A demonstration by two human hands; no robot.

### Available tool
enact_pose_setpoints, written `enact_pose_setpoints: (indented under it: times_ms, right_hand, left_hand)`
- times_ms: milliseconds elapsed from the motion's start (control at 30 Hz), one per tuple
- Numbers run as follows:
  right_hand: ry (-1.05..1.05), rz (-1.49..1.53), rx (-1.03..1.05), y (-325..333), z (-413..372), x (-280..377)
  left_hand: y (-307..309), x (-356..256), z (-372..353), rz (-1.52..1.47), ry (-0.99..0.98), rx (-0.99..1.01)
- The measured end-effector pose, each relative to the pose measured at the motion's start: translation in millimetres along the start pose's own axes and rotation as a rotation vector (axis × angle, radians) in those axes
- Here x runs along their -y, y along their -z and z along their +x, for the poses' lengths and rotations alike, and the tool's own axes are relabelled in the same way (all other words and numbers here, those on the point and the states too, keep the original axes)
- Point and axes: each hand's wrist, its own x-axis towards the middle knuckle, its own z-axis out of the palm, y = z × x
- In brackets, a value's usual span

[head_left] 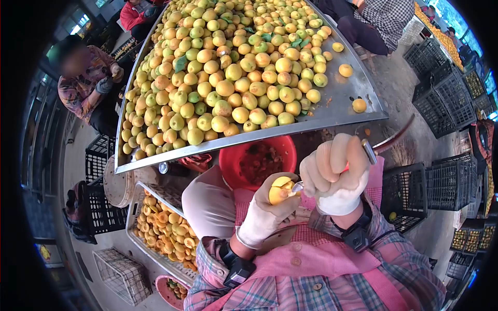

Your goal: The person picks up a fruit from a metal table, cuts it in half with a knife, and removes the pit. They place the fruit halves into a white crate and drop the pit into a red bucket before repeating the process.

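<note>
Just below the red bucket (228,168), the gloved left hand (259,215) curls around an apricot (280,189), bracing it against the knife (296,187) clenched in the right hand (337,179). Beyond the bucket a metal table (342,101) heaps whole fruit within reach, with cut halves (161,228) to its lower left.

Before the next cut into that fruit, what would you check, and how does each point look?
1. Fruit held firmly: ok. The left hand wraps around the apricot.
2. Tool gripped: ok. The right hand is closed on the knife, and its blade meets the apricot.
3. Blade clear of the left fingers: cannot tell. The contact spot is too small to see.
4. Catching container in place: ok. The red bucket sits right beyond the hands, with dark scraps inside.
5. More fruit within reach: ok. The metal tray ahead is piled with it.
</note>
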Motion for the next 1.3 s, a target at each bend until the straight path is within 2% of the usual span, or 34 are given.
enact_pose_setpoints:
  times_ms: [67, 167, 267, 333, 467, 533, 633, 700, 767, 800, 867, 933, 1033, 1100, 1200, 1300]
  right_hand:
    - [0.017, 0.008, 0.148, 7, 0, -6]
    - [0.012, -0.031, 0.247, 7, 0, -10]
    - [-0.024, 0.012, 0.227, -1, -4, -12]
    - [-0.034, 0.049, 0.201, -4, -6, -12]
    - [-0.077, -0.138, 0.296, -3, -7, -10]
    - [-0.094, -0.321, 0.375, -6, -5, -4]
    - [-0.098, -0.181, 0.351, -5, -5, -6]
    - [-0.144, -0.189, 0.348, -1, -3, -3]
    - [-0.025, -0.247, 0.371, -2, 0, -4]
    - [-0.023, -0.247, 0.371, -3, 0, -6]
    - [0.009, -0.001, 0.303, -6, -2, -12]
    - [0.025, -0.074, 0.31, -3, -1, -10]
    - [0.033, -0.132, 0.32, 3, -1, -10]
    - [0.019, -0.051, 0.345, 7, 0, -9]
    - [0.057, -0.082, 0.365, 4, 1, -9]
    - [0.094, -0.098, 0.354, 0, -1, -13]
  left_hand:
    - [1, 2, -1, 0.044, 0.007, 0.004]
    - [1, 5, -2, 0.102, -0.057, 0.032]
    - [2, 5, -3, 0.126, -0.063, 0.048]
    - [5, 11, -1, 0.186, -0.167, 0.078]
    - [2, 9, -5, 0.159, -0.23, 0.114]
    - [4, 5, -6, 0.117, -0.126, 0.141]
    - [7, -3, -7, 0.122, -0.072, 0.208]
    - [8, 0, -7, 0.107, -0.079, 0.208]
    - [9, -1, -7, 0.099, -0.091, 0.211]
    - [8, -1, -9, -0.006, -0.082, 0.233]
    - [13, 7, -11, -0.112, -0.071, 0.256]
    - [24, 24, -9, -0.086, -0.176, 0.276]
    - [22, 31, -7, -0.154, -0.205, 0.22]
    - [15, 21, -10, -0.21, -0.177, 0.233]
    - [10, 14, -11, -0.248, -0.125, 0.227]
    - [7, 18, -12, -0.335, -0.12, 0.146]
